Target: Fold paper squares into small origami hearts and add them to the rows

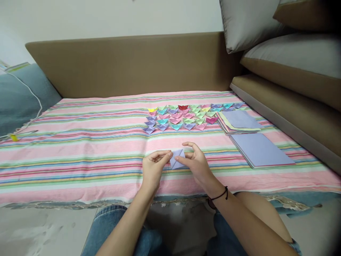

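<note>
A small folded piece of lavender paper (pixel 177 160) is held up between my two hands, with diagonal crease lines across its face. My left hand (pixel 155 164) pinches its left edge between thumb and fingers. On the opposite side, my right hand (pixel 195 161) grips the paper with the thumb in front and a finger behind, its index finger raised. Beyond my hands, several folded paper boats (pixel 176 120) in pink, green, blue, purple, yellow and red sit in rows on the striped cloth (pixel 80 149).
To the right lie a stack of lavender paper sheets (pixel 262 149) and a fanned pile of coloured sheets (pixel 239 120). Large cushions (pixel 290 60) are piled along the right side. A brown backrest (pixel 133 67) spans the back. A white cable (pixel 29 90) hangs at the left.
</note>
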`<state>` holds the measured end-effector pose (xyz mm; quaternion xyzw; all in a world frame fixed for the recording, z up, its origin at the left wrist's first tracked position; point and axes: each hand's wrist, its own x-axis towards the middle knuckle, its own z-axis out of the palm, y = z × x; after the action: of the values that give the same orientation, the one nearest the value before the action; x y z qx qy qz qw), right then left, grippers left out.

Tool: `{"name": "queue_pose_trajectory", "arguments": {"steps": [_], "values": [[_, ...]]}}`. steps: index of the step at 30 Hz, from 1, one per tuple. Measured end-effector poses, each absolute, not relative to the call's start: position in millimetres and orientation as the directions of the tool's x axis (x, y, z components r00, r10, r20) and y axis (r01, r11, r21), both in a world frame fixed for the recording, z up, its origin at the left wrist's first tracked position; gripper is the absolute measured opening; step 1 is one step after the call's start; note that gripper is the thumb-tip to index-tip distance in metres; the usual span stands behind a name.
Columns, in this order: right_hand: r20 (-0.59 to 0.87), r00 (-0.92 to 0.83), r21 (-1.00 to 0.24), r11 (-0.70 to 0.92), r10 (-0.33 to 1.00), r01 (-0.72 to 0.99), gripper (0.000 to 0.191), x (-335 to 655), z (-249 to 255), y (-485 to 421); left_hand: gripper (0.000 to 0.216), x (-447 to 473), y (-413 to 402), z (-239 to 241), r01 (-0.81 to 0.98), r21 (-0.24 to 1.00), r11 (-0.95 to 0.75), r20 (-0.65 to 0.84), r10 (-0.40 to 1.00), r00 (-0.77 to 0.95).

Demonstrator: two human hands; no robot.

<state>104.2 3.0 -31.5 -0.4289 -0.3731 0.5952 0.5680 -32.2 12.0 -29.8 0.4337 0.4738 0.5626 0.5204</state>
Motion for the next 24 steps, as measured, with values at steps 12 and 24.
{"name": "queue_pose_trajectory", "arguments": {"steps": [12,24], "values": [[-0.067,0.039,-0.936,-0.049,0.997,-0.35,0.051,104.3,-29.3,4.3,0.017,-35.9,14.8,-29.3,-0.135,0.991,-0.022,0.014,0.998,-0.057],[-0.047,0.052,-0.945,-0.027,0.998,-0.327,0.05,108.0,-26.1,6.4,0.017,-35.5,13.4,-24.7,-0.07,0.997,-0.021,0.017,0.999,-0.05]]}}
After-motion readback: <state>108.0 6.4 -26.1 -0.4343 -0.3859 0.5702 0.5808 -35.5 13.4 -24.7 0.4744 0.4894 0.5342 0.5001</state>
